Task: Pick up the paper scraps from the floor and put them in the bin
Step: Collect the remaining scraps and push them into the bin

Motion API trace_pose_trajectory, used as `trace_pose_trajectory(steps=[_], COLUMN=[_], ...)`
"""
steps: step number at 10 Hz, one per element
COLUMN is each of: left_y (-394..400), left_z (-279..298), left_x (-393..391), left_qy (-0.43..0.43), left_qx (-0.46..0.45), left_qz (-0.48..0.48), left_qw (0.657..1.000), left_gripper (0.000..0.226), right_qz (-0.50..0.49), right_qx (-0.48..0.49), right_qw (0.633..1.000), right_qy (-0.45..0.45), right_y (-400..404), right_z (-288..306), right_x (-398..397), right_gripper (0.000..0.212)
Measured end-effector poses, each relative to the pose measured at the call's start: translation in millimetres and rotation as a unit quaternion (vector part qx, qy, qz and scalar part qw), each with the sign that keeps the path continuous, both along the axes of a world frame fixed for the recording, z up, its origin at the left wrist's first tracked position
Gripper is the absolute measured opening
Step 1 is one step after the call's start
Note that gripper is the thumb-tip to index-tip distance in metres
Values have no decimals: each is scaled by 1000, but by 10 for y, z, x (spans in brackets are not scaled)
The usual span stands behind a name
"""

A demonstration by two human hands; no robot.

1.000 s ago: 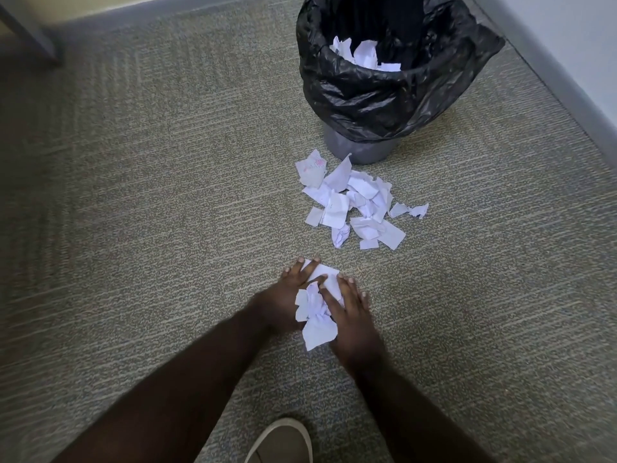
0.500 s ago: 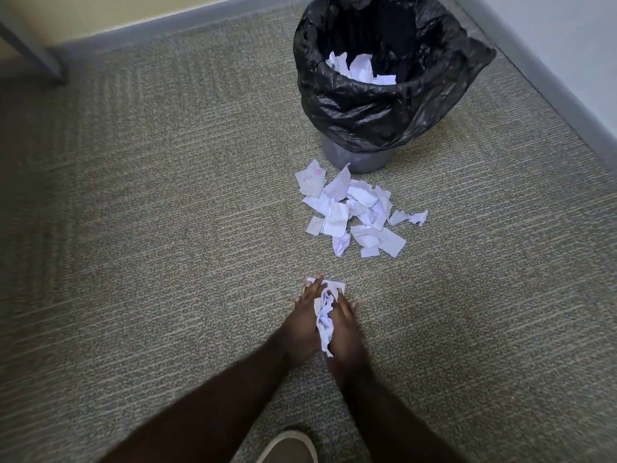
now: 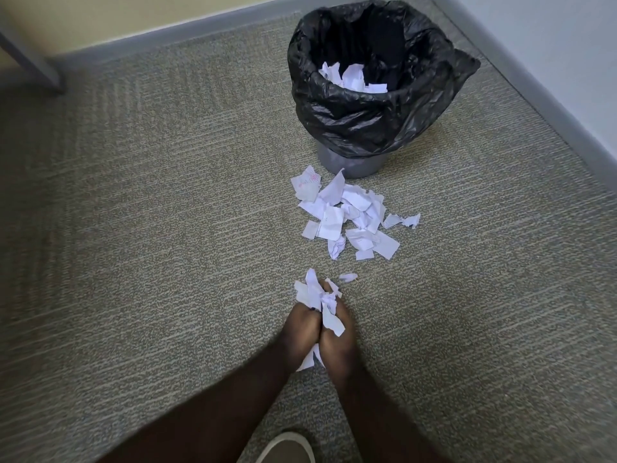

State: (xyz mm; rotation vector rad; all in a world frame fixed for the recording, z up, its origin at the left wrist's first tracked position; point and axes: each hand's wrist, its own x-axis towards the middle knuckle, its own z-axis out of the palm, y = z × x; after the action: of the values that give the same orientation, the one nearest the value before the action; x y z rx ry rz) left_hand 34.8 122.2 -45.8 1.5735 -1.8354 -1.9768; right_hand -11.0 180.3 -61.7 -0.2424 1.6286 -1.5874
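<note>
My left hand (image 3: 300,332) and my right hand (image 3: 337,340) are pressed together around a bunch of white paper scraps (image 3: 319,300), which stick out above and below the palms. A single small scrap (image 3: 348,277) lies on the carpet just beyond my fingers. Farther off, a pile of torn paper scraps (image 3: 350,215) lies in front of the bin (image 3: 347,118). The bin is grey, lined with a black bag, and holds several white scraps (image 3: 350,76).
Grey-green carpet covers the floor. A grey skirting board (image 3: 534,88) runs along the wall right of the bin and another along the back wall. A grey furniture leg (image 3: 30,58) stands at the far left. My shoe (image 3: 287,449) shows at the bottom edge.
My hands have closed together around the scraps they were gathering on the carpet and lifted them slightly. One small scrap is left lying just ahead of them.
</note>
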Motion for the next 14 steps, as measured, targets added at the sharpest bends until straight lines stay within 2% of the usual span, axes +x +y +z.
trace_pose_trajectory(steps=[1,2,3,4,5,6,7,8,9,10,11,12,13,14], left_y=[-5,-13,-24,-74,-203,-370,-620,-954,-1300,-1623,-1858,-2050,-2135,-2098], left_z=[260,336,454,572,797,1149,1543,1812,2006,2174,2364,2434,2406,2404], left_x=[-126,-215,-338,-434,-540,-674,-878,-1162,-1481,-1775,-1983,-2058,-2124,-2125], left_qy=[33,92,156,187,198,248,304,324,312,249,170,184,176,181], left_qx=[18,20,0,-14,-48,-74,-126,-163,-190,-276,-299,-210,-160,-135], left_qz=[21,43,79,83,87,69,39,23,29,-17,-47,22,35,51], left_qw=[999,995,985,979,975,963,944,932,930,928,938,960,971,973], left_gripper=[21,26,32,38,51,49,36,30,24,21,17,32,30,22], right_qz=[-18,-22,-22,10,15,11,27,10,15,11,19,43,72,91], right_qx=[21,-19,-13,-13,-61,-133,-192,-200,-203,-192,-104,-33,24,72], right_qw=[998,999,1000,999,993,987,974,965,967,967,962,960,953,936], right_qy=[-64,-34,4,52,102,92,114,170,154,169,252,275,292,332], right_y=[-53,-43,-88,-111,-237,-458,-727,-1072,-1394,-1711,-1990,-2215,-2337,-2399], right_z=[146,232,403,457,686,990,1329,1651,1958,2124,2218,2254,2235,2223], right_x=[-50,-146,-243,-379,-534,-750,-990,-1252,-1536,-1857,-2134,-2365,-2483,-2529], right_gripper=[44,43,42,24,28,32,29,55,49,14,22,31,35,23])
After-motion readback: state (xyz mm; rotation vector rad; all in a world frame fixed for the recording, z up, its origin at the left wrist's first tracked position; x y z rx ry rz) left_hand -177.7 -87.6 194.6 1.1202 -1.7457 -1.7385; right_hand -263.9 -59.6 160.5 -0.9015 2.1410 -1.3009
